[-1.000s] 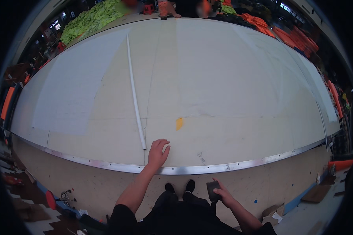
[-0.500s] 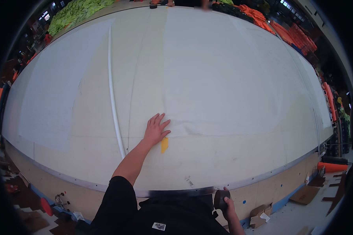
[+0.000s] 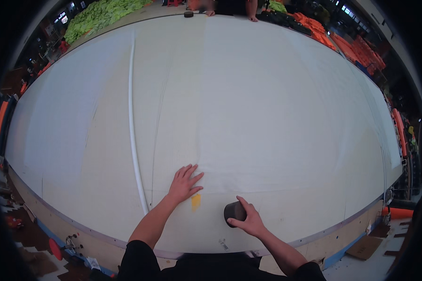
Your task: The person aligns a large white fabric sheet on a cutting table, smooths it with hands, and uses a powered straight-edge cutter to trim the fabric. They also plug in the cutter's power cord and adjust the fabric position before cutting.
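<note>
A thin white sheet (image 3: 276,107) lies across the right part of a large pale table. My left hand (image 3: 184,184) is spread flat at its near left corner, fingers apart, holding nothing. Just below those fingers, a short piece of yellow tape (image 3: 196,202) is stuck to the tabletop. In my right hand (image 3: 249,219) is a dark, round, puck-like block (image 3: 235,213), gripped between thumb and fingers. It is tilted over the table, close to the sheet's near edge; whether it touches the surface I cannot tell.
A long white tube-like strip (image 3: 133,117) runs lengthwise, left of my left hand. Further left lies another pale sheet (image 3: 63,117). At the far edge, a similar dark block (image 3: 188,14) sits near another person's hands (image 3: 253,19). Green fabric (image 3: 101,18) and orange fabric (image 3: 361,51) are piled beyond.
My right hand has brought the dark block up from beside the near table edge to over the tabletop. The left hand stays at the sheet's corner. The view has shifted.
</note>
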The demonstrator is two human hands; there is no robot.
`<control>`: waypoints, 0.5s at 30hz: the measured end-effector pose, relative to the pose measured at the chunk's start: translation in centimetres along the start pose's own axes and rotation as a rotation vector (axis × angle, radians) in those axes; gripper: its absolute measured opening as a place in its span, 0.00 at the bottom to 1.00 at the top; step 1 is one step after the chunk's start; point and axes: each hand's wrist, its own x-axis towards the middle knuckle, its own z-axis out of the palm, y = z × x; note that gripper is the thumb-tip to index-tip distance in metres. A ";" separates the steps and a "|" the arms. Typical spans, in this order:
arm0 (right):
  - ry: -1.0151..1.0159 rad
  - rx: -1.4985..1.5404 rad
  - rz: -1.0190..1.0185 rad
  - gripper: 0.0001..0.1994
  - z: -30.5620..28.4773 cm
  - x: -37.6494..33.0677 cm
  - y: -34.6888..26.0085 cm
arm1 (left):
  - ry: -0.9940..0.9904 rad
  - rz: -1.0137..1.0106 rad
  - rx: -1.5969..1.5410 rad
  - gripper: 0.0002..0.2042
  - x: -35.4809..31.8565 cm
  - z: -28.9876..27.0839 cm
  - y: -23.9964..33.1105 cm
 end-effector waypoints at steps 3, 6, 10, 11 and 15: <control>0.044 -0.193 -0.050 0.50 0.5 0.0 -1.4 | 0.025 0.012 0.001 0.29 0.1 -0.8 0.3; 0.135 -0.400 -0.200 0.47 2.2 -1.0 0.0 | 0.032 0.009 -0.004 0.29 0.1 -0.9 0.6; 0.200 -0.495 -0.295 0.46 3.9 -2.4 2.1 | 0.037 0.003 -0.013 0.29 -0.1 -0.7 0.4; 0.192 -0.527 -0.283 0.45 4.3 -2.7 2.3 | 0.029 -0.003 -0.015 0.29 -0.3 -0.7 0.4; 0.211 -0.608 -0.272 0.45 5.0 -3.3 2.5 | 0.021 0.005 -0.018 0.28 -0.4 -0.8 0.2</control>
